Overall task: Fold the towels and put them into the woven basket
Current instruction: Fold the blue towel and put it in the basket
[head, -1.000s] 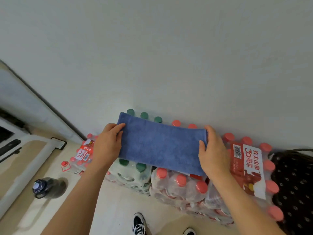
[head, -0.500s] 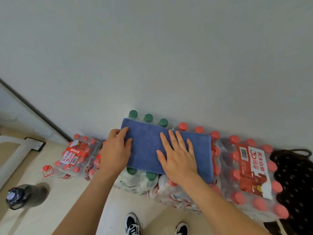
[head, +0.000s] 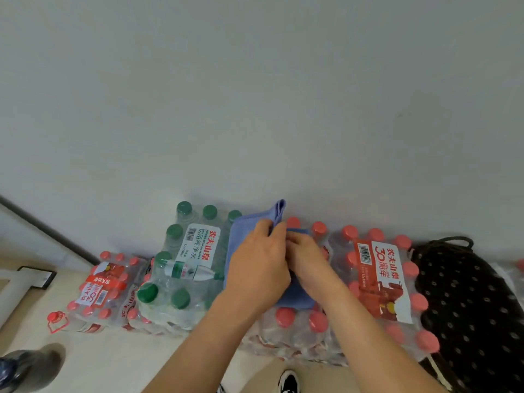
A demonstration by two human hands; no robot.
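A blue towel (head: 241,241) lies folded on top of shrink-wrapped packs of bottled water stacked against a pale wall (head: 255,95). It rests where a green-capped pack (head: 195,251) meets a red-capped pack (head: 380,279), covering caps of both. The hands meet over its far part. The left hand (head: 258,269) lies across the cloth with thumb and fingers pinching a doubled fold, which stands up above the knuckles by the wall. The right hand (head: 309,260) is pressed against the left, fingers curled. Its fingertips are partly hidden behind the left hand, but it appears to pinch a thin blue edge of the same towel. The near end of the towel shows below both wrists, flat on the red caps.

To the right of the red-capped pack, touching it, sits the woven basket (head: 467,293), dark with pale dots and a rope handle at its far rim. The towel is well apart from it. On the floor (head: 99,361) to the left stands a smaller pack (head: 105,285) with red caps. A dark bottle (head: 28,364) lies at the lower left, and a shoe (head: 289,381) shows at the bottom edge.
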